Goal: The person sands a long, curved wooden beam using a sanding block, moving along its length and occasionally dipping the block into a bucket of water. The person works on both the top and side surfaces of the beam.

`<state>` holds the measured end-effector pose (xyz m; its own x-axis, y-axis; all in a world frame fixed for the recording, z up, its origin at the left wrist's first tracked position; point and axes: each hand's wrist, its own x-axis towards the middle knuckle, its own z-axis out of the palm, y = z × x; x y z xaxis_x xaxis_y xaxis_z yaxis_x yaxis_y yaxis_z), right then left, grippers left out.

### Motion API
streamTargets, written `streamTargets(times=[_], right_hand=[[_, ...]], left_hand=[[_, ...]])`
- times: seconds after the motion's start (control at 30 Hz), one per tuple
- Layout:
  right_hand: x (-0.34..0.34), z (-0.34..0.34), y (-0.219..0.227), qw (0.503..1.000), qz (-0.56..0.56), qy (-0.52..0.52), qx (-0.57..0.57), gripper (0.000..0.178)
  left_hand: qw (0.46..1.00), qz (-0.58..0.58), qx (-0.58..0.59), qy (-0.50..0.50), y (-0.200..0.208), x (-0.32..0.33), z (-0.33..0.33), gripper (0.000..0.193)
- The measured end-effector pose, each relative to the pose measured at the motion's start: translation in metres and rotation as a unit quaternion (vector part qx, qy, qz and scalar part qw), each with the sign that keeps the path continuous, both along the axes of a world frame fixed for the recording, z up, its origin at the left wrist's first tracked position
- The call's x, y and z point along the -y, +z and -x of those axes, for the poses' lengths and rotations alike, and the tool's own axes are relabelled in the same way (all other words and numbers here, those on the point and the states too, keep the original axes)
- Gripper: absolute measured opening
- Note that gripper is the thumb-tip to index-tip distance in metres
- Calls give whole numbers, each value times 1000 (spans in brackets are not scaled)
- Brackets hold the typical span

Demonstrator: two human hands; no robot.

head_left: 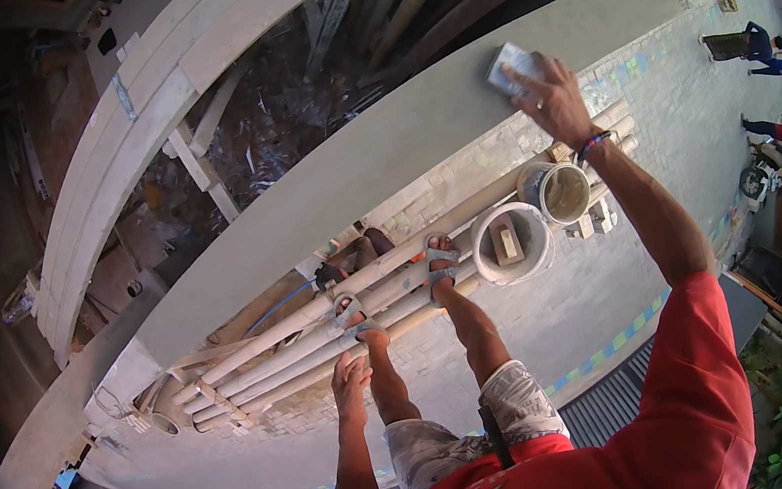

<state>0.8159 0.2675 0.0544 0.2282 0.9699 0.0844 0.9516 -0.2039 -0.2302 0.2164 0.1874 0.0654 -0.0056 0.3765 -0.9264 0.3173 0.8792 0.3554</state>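
At two o'clock from the centre of the view, the right hand [546, 100] grasps a pale, box-shaped block [510, 68], fingers spread over its flat face; motion blurs its edges and texture. The block lies over a long, smooth grey band [351, 180] with a matte, plaster-like finish, sweeping from nine toward one o'clock. A braided-looking bracelet [594, 144] circles the right wrist. Toward seven o'clock, the left hand [352, 387] hangs free, its fingers loosely bent and gripping nothing visible. Beneath the strapped grey sandals [441, 259] run round, tan poles [399, 261], laid side by side between eight and two o'clock. At three o'clock on the poles sits a round white bucket [537, 261], a rectangular wooden block [506, 240] inside; just beside it, toward two, stands a smaller bucket [565, 193] with grimy, tan-stained walls. Between ten and eleven, flat pale planks [157, 97] form a broad arc. Ribbed grey sheeting [615, 393] lies between four and five.
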Motion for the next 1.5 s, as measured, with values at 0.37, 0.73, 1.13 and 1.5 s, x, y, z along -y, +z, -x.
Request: streamTargets(times=[0.37, 0.73, 1.13, 1.5], right_hand=[[-9, 59, -9, 1000, -15, 3, 16, 53], [-17, -74, -27, 941, -19, -335, 48, 53], [23, -212, -2, 872, 50, -485, 37, 49], [-19, 72, -9, 998, -56, -29, -24, 58]], left_hand=[[999, 24, -31, 26, 1, 12, 14, 59], [998, 15, -58, 2, 1, 8, 38, 61], [997, -8, -38, -60, 25, 13, 9, 61], [997, -2, 13, -73, 41, 18, 11, 65]])
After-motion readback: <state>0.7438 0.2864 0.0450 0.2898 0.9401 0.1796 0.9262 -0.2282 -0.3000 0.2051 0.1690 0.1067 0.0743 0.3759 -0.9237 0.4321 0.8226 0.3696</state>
